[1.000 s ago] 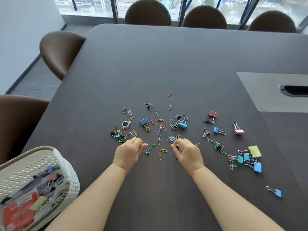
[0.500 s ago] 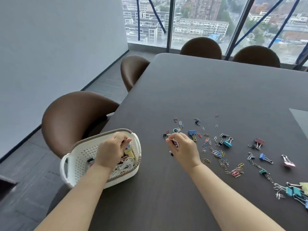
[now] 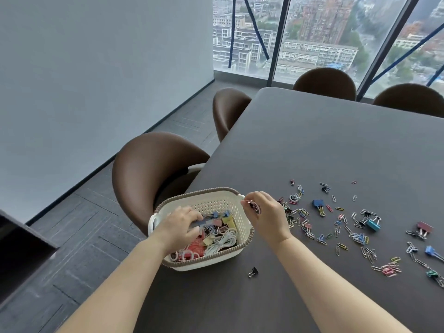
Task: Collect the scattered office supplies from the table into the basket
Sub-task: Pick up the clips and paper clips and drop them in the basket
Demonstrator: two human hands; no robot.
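A white perforated basket [image 3: 211, 199] with a brown rim stands at the table's left edge, holding binder clips, paper clips and a white cord. My left hand [image 3: 179, 227] is inside it, fingers spread over the contents, nothing visibly held. My right hand [image 3: 266, 216] hovers at the basket's right rim, pinched on a small bunch of paper clips [image 3: 254, 205]. Several coloured paper clips [image 3: 359, 237] and binder clips, such as a blue binder clip [image 3: 318, 204], lie scattered on the dark table to the right. One black binder clip [image 3: 253, 272] lies alone in front of the basket.
The dark table [image 3: 336, 145] stretches away to the right. A brown chair [image 3: 153, 169] stands right behind the basket, another chair [image 3: 228, 111] farther along the left side, and two more at the far end by the window. Floor drops off left of the basket.
My right hand has carried its clips from the scattered pile leftward to the basket's rim. My left hand has opened and flattened inside the basket. My view has swung further left.
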